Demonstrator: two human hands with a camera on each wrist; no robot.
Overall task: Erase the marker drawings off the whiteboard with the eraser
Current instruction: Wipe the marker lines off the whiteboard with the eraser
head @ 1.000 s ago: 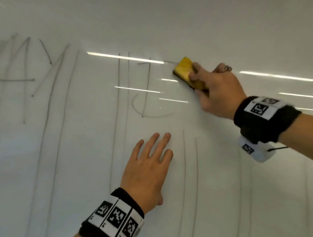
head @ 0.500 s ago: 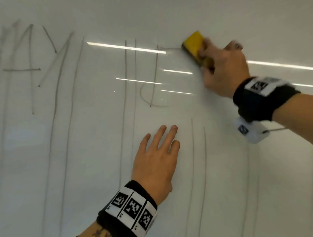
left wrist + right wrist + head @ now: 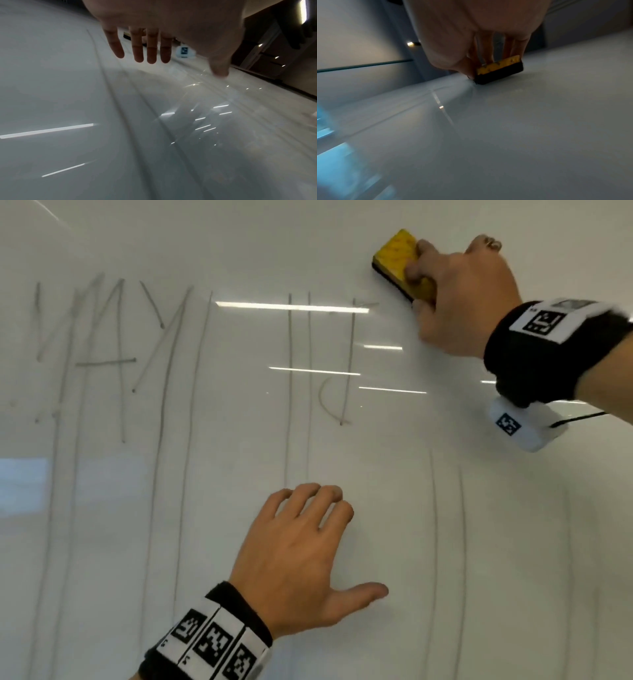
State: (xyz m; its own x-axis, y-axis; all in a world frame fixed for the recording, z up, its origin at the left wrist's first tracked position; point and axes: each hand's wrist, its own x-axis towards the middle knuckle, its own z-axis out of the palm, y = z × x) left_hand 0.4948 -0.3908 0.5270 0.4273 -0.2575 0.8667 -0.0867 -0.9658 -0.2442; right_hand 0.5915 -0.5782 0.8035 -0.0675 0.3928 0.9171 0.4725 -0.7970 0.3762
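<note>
My right hand (image 3: pixel 455 292) grips a yellow eraser (image 3: pixel 397 258) with a black felt base and presses it flat on the whiteboard (image 3: pixel 479 542) at the upper right. In the right wrist view the eraser (image 3: pixel 500 70) sits under my fingers (image 3: pixel 488 48), felt on the board. Grey marker drawings (image 3: pixel 113 354) of letters and long vertical lines cover the left and middle; a small curved figure (image 3: pixel 339 392) lies left of and below the eraser. My left hand (image 3: pixel 298 556) hovers open near the board low in the middle, its fingers (image 3: pixel 137 46) straight and spread.
Two more vertical marker lines (image 3: pixel 448 542) run down the board right of my left hand. Ceiling lights reflect as bright streaks (image 3: pixel 291 308) on the glossy surface. A dark room edge (image 3: pixel 274 54) shows past the board in the left wrist view.
My right hand has slid the eraser up and to the right, wiping away part of the curved figure and a horizontal stroke. The left hand's thumb has spread out.
</note>
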